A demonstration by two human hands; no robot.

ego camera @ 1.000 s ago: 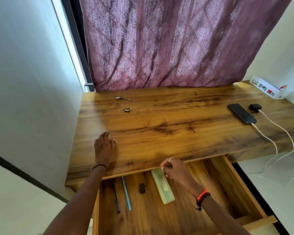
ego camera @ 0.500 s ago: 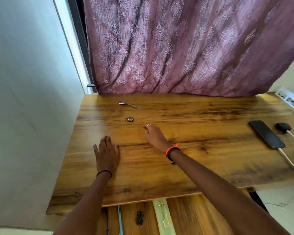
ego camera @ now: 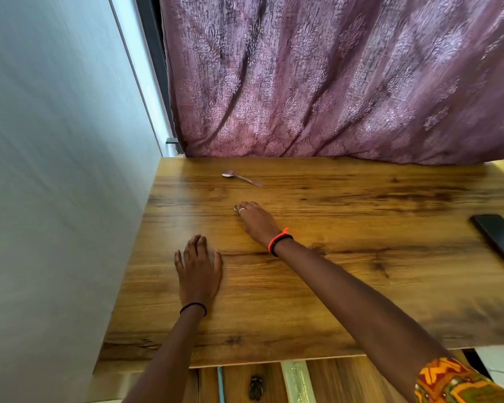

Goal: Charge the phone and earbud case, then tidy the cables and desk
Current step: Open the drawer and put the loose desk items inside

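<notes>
the left hand point(ego camera: 198, 266) lies flat, fingers straight, palm down on the wooden surface point(ego camera: 361, 286) and holds nothing; it looks like a brace for the body as the right arm stretches forward. the right hand point(ego camera: 255, 219) is at the far-left part of the surface with its fingertips curved down over a small metallic thing point(ego camera: 235, 208) that is mostly hidden, so i cannot tell whether it has a grip on it or only touches it; this reads as the tidying part of the job. a spoon point(ego camera: 240, 178) lies just beyond, near the curtain point(ego camera: 332, 82). the phone point(ego camera: 498, 239) lies flat at the right edge of the view, well apart from both hands; its cable and the earbud case are out of view. the wall point(ego camera: 56, 170) closes off the left edge, while the middle of the surface gives open room for pulling back. below the near edge an open drawer point(ego camera: 332, 382) shows a pen point(ego camera: 221, 385) and a pale green case point(ego camera: 297, 382).
</notes>
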